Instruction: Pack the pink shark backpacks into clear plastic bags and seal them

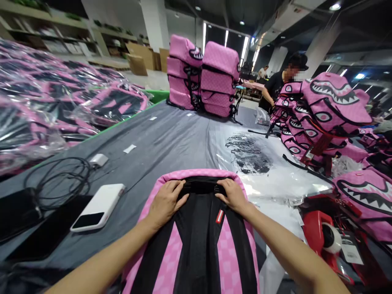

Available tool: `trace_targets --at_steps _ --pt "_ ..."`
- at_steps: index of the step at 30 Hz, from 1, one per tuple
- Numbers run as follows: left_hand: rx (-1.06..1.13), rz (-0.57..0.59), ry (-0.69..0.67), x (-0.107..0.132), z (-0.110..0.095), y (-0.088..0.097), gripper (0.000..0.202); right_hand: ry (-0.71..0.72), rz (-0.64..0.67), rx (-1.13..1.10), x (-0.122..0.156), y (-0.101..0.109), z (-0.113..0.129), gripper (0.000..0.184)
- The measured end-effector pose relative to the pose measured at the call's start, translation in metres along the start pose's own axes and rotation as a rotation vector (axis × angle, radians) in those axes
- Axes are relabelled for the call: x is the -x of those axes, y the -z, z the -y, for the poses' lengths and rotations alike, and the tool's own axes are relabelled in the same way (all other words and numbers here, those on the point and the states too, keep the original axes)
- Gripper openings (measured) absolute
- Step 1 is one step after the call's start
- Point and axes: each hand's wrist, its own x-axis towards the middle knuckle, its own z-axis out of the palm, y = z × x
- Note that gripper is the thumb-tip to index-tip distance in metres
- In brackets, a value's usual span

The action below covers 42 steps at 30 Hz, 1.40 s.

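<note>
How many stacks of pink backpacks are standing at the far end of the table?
2. The left stack and the right stack stand side by side at the far end of the table. More could be hidden behind them.

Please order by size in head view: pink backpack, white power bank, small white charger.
Largest first: the pink backpack, the white power bank, the small white charger. The charger lies farther from the camera, so the last two are unsure.
</note>
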Motion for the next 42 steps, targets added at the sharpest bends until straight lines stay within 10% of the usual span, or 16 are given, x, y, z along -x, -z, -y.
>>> trace_targets --at_steps 4,10,15,20,27,33,38,42 --pt "0.014 0.359 0.130 -0.048 0.015 -0.019 0.038 -0.171 0.279 0.079 -0.052 0.000 -0.012 0.038" --pt "-0.031 0.429 0.281 -0.112 0.028 -0.029 0.057 -0.363 0.396 0.228 -0.117 -0.005 -0.013 0.050" --pt "0.111 0.473 0.345 -0.068 -0.018 0.003 0.095 -0.398 0.305 0.262 -0.123 -0.012 -0.011 0.057" --pt "0.126 0.549 0.361 -0.031 -0.070 -0.008 0.077 -0.413 0.232 0.263 -0.139 -0.009 0.004 0.047" --pt "0.060 0.364 0.435 -0.049 -0.059 -0.024 0.056 -0.018 0.151 0.238 -0.032 0.011 0.073 0.058" --pt "0.108 0.290 0.465 -0.050 -0.062 -0.007 0.056 0.103 0.249 0.239 0.033 -0.024 0.082 0.073" --pt "0.459 0.560 -0.092 -0.010 -0.087 0.046 0.037 0.084 0.239 0.197 0.027 -0.050 0.070 0.073" --pt "0.559 0.548 -0.435 0.043 -0.101 0.041 0.029 0.067 0.175 0.183 0.027 -0.053 0.073 0.063"
